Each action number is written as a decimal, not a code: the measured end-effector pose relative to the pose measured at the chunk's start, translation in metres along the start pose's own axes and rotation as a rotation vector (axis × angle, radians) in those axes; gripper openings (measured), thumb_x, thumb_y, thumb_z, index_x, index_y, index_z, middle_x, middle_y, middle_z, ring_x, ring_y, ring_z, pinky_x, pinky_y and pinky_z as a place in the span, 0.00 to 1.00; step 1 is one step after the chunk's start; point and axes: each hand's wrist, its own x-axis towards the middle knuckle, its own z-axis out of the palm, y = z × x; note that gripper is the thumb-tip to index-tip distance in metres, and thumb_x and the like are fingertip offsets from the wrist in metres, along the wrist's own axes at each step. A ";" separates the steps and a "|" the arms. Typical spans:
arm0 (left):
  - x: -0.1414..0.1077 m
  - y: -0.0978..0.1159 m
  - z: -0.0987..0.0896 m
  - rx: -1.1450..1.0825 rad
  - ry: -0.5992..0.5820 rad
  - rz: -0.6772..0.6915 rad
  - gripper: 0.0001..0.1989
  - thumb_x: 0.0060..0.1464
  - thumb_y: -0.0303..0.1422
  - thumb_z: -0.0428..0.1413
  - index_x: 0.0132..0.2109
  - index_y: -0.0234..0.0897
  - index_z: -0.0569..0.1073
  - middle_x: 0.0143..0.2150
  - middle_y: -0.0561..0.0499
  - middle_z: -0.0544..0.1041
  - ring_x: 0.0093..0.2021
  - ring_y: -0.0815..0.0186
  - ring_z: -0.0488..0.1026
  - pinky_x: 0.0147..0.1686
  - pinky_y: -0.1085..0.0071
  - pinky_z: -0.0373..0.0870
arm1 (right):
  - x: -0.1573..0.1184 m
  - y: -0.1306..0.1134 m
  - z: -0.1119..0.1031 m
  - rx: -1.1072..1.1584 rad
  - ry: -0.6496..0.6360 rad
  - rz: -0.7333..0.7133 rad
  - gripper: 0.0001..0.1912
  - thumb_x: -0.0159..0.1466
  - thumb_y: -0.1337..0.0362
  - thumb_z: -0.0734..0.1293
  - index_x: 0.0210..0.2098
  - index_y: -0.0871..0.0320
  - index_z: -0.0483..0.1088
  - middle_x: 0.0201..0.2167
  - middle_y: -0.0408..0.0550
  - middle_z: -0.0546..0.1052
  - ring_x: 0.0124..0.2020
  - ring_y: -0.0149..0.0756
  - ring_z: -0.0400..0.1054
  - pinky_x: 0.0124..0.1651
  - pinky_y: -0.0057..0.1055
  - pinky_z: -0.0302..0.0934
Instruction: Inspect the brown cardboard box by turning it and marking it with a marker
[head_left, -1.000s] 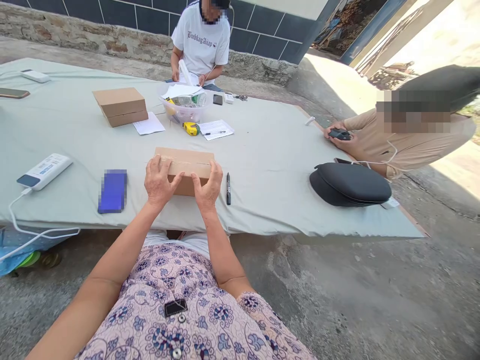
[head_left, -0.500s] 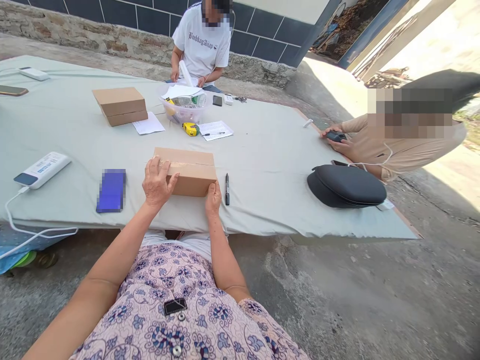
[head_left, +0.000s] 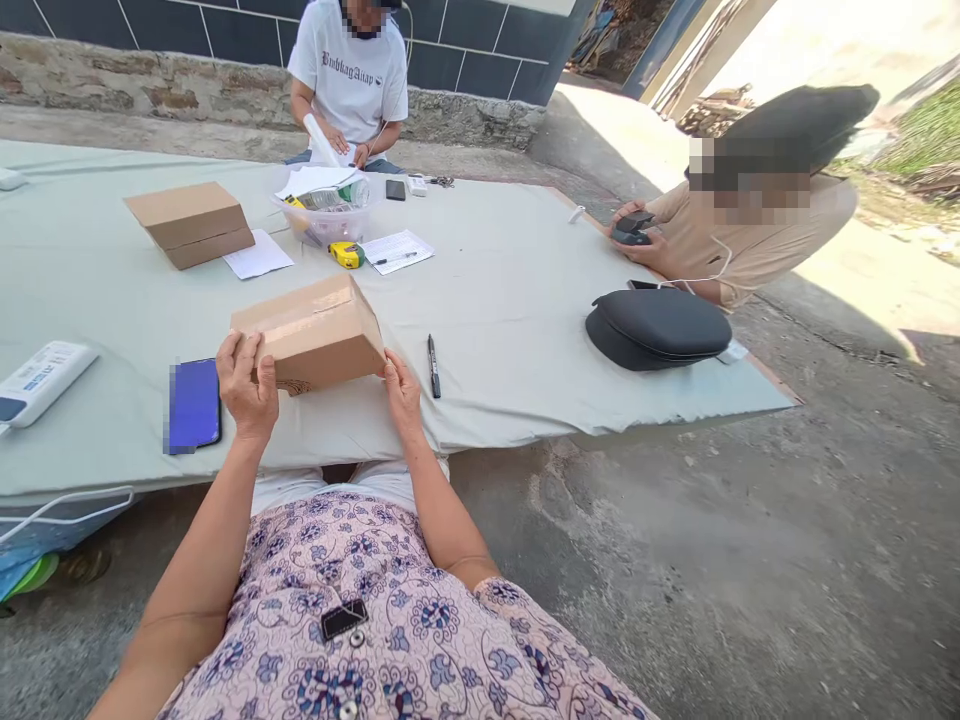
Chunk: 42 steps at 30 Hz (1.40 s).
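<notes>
A brown cardboard box, taped along its top, is tilted in front of me with its left end nearer. My left hand grips its left end, fingers over the top edge. At the lower right corner, my right hand pinches the box, its thumb on the near side. Just left of my left hand lies a phone with a blue screen. A black marker rests on the cloth to the right of my right hand.
Beyond the box are a second cardboard box, a paper sheet, a yellow tape measure and a filled plastic basin. A black case stands right, a white power bank left. Two people sit at the table.
The box has shifted left and turned, its left end now nearer me. My left hand moved from the top to the left end. The view has swung a little right.
</notes>
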 end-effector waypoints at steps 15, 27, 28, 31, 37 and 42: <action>-0.043 0.002 0.013 -0.104 -0.346 -0.247 0.24 0.68 0.45 0.43 0.45 0.38 0.80 0.41 0.42 0.82 0.48 0.54 0.78 0.53 0.57 0.74 | -0.006 -0.072 -0.019 -0.173 0.167 -0.443 0.22 0.73 0.50 0.59 0.57 0.52 0.75 0.43 0.51 0.80 0.43 0.37 0.72 0.49 0.36 0.71; -0.013 0.032 -0.005 -0.238 -0.141 -0.223 0.30 0.68 0.51 0.48 0.69 0.42 0.63 0.62 0.39 0.76 0.62 0.56 0.75 0.60 0.58 0.72 | 0.000 -0.069 -0.015 -0.262 0.188 -0.441 0.26 0.74 0.46 0.55 0.56 0.52 0.75 0.41 0.51 0.78 0.42 0.38 0.71 0.51 0.38 0.70; -0.006 0.041 -0.006 -0.250 -0.141 -0.149 0.32 0.68 0.53 0.47 0.71 0.43 0.60 0.66 0.38 0.72 0.66 0.54 0.71 0.62 0.56 0.70 | 0.000 -0.069 -0.015 -0.263 0.187 -0.443 0.26 0.74 0.45 0.55 0.56 0.52 0.75 0.41 0.51 0.78 0.42 0.38 0.71 0.51 0.38 0.70; 0.011 0.067 -0.002 -0.171 -0.184 0.055 0.36 0.66 0.56 0.47 0.72 0.42 0.59 0.73 0.36 0.64 0.74 0.51 0.61 0.69 0.50 0.63 | 0.000 -0.069 -0.015 -0.263 0.189 -0.443 0.26 0.74 0.45 0.55 0.55 0.52 0.75 0.43 0.51 0.79 0.44 0.38 0.72 0.52 0.38 0.70; 0.015 0.079 0.012 -0.141 -0.245 0.174 0.29 0.68 0.56 0.45 0.53 0.37 0.75 0.71 0.34 0.66 0.71 0.50 0.66 0.69 0.49 0.64 | -0.004 -0.068 -0.016 -0.240 0.184 -0.446 0.25 0.74 0.46 0.56 0.55 0.53 0.75 0.41 0.51 0.79 0.43 0.37 0.73 0.50 0.37 0.72; 0.017 0.074 0.007 -0.145 -0.279 0.155 0.25 0.68 0.54 0.46 0.51 0.39 0.76 0.71 0.37 0.67 0.70 0.51 0.67 0.69 0.50 0.64 | -0.001 -0.071 -0.025 -0.244 0.110 -0.485 0.23 0.73 0.47 0.58 0.53 0.52 0.76 0.49 0.53 0.78 0.53 0.40 0.73 0.57 0.43 0.71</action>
